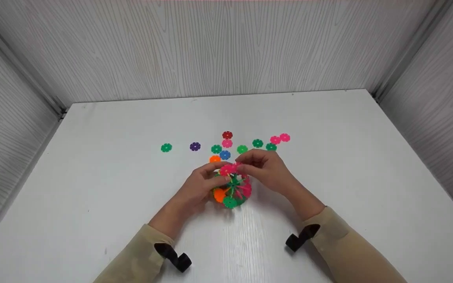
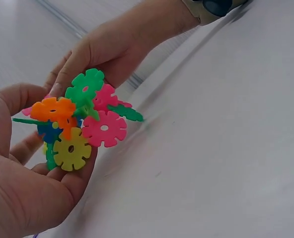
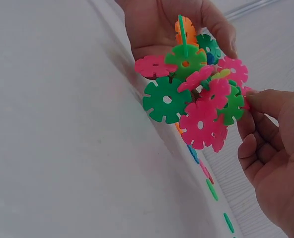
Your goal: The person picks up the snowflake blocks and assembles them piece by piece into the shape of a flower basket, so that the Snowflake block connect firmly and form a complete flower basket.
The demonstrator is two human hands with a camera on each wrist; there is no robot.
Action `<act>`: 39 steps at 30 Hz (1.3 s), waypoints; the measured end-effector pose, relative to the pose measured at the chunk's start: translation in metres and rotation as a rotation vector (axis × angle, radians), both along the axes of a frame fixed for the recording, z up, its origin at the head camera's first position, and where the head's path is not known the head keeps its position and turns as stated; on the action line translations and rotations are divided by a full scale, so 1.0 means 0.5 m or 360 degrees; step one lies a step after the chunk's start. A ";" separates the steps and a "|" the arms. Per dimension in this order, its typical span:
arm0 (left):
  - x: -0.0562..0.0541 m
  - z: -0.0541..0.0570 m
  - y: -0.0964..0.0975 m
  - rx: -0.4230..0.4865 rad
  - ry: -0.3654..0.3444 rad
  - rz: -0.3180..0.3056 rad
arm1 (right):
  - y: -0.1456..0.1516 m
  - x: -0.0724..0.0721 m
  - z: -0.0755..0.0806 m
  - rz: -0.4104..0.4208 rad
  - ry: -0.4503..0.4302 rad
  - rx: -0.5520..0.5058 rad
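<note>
Starting at the left of the white table [image 1: 112, 188], here's a green disc [image 1: 166, 147] lying well apart from the rest, then a purple disc [image 1: 195, 146] flat on its own. Now the left hand [image 1: 199, 185], thumb on the near side and fingers round behind, and it has hold of the cluster of slotted discs [image 1: 233, 183], which sits right between the two hands: orange, green, pink, yellow and blue pieces jutting every way. Just beyond those fingers, an orange disc [image 1: 214, 158], partly hidden, with another green one [image 1: 216, 149] and a blue disc [image 1: 225, 155] near it; past them a light pink disc [image 1: 227, 143] and, farthest back, a dark red disc [image 1: 227, 135]. On to the right hand [image 1: 267, 171], thumb and forefinger pinching a bright pink disc [image 1: 235, 168] at the cluster's far edge! Beyond that hand, a light green disc [image 1: 242, 149], two darker green discs [image 1: 257, 143], and out at the far right a pair of pink discs [image 1: 284, 137], side by side.
</note>
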State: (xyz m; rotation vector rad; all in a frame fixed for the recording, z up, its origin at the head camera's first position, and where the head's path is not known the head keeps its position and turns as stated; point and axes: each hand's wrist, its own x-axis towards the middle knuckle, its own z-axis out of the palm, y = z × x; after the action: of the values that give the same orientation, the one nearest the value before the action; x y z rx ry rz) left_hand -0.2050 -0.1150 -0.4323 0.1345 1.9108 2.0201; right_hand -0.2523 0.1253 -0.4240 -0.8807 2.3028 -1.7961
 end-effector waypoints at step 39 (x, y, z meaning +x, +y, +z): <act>-0.012 -0.013 0.001 0.0180 -0.0162 0.0418 | 0.016 -0.113 -0.033 -0.0175 -0.0130 0.0673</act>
State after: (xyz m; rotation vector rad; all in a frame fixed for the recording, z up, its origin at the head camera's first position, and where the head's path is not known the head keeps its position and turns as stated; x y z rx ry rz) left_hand -0.2112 -0.1144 -0.4387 -0.1978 1.8319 2.2565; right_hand -0.3090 0.1334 -0.4407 -0.6105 2.5751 -1.2678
